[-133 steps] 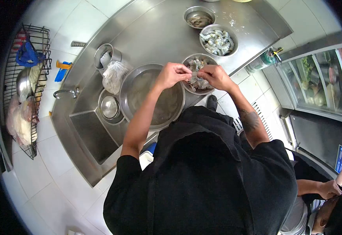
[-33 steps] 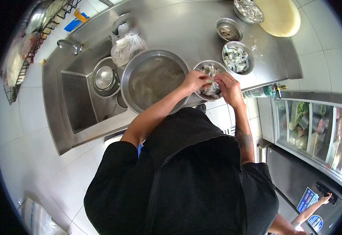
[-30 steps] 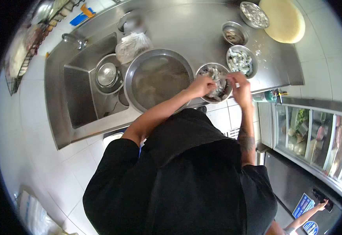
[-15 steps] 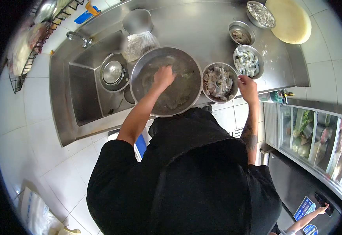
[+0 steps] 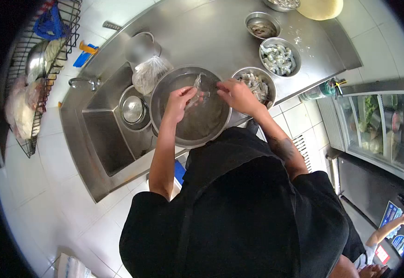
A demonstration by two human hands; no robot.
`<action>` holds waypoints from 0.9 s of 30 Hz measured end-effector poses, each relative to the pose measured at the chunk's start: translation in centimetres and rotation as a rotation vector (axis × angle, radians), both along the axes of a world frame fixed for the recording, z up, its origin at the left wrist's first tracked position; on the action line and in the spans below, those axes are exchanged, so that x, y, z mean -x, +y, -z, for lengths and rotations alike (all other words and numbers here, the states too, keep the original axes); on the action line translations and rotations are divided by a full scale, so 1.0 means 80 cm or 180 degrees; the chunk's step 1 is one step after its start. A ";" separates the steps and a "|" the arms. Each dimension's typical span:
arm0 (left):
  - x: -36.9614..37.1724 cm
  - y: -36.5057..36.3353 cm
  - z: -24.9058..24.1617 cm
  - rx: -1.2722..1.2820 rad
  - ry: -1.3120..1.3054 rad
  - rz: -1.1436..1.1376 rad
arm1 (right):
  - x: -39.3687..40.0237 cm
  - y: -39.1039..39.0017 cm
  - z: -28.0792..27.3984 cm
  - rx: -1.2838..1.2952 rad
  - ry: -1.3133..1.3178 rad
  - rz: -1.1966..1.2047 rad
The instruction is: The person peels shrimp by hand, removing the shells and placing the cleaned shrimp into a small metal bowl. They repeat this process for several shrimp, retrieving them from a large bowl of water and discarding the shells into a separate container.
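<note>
A raw shrimp (image 5: 197, 82) is pinched in the fingers of my left hand (image 5: 179, 103), above a large steel bowl (image 5: 190, 132) of cloudy water. My right hand (image 5: 237, 95) hovers over that bowl's right rim, thumb and fingers drawn together, close to the shrimp but apart from it. Whatever is between these fingertips is too small to make out. Partly hidden behind my right hand, a steel bowl (image 5: 274, 95) holds a heap of shrimp or shells. Beyond it stands a bowl (image 5: 298, 65) of peeled, bluish-grey shrimp (image 5: 278, 59).
A smaller bowl (image 5: 263, 29) contains dark pieces. A pale round board (image 5: 320, 7) lies at the back. Left are a clear plastic bag (image 5: 148, 74), a sink (image 5: 111, 134) with nested bowls, and a faucet (image 5: 84, 83). A glass-door fridge (image 5: 380, 125) and another person's arm (image 5: 389, 229) are right.
My left hand has lifted out of the water with a shrimp. My right hand has moved left from the shrimp bowls to the large bowl. The view has shifted.
</note>
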State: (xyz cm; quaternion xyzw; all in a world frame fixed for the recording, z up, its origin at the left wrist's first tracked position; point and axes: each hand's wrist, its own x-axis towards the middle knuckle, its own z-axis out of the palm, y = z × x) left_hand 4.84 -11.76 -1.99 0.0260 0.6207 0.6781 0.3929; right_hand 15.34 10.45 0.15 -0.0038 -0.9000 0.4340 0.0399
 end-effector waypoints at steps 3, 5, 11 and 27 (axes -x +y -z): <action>-0.007 0.010 -0.027 0.0147 -0.0090 0.0584 | 0.000 -0.006 -0.029 -0.0763 0.1142 0.0283; -0.004 0.022 -0.031 0.0039 -0.0183 0.0847 | -0.007 0.005 -0.049 -0.1068 0.1125 -0.0151; 0.010 0.084 -0.026 -0.0403 -0.0424 0.1443 | -0.015 0.059 -0.032 -0.1728 0.1547 -0.0836; -0.018 0.208 0.019 0.0733 0.4200 0.1682 | -0.045 0.092 0.083 -0.1197 0.0904 0.0845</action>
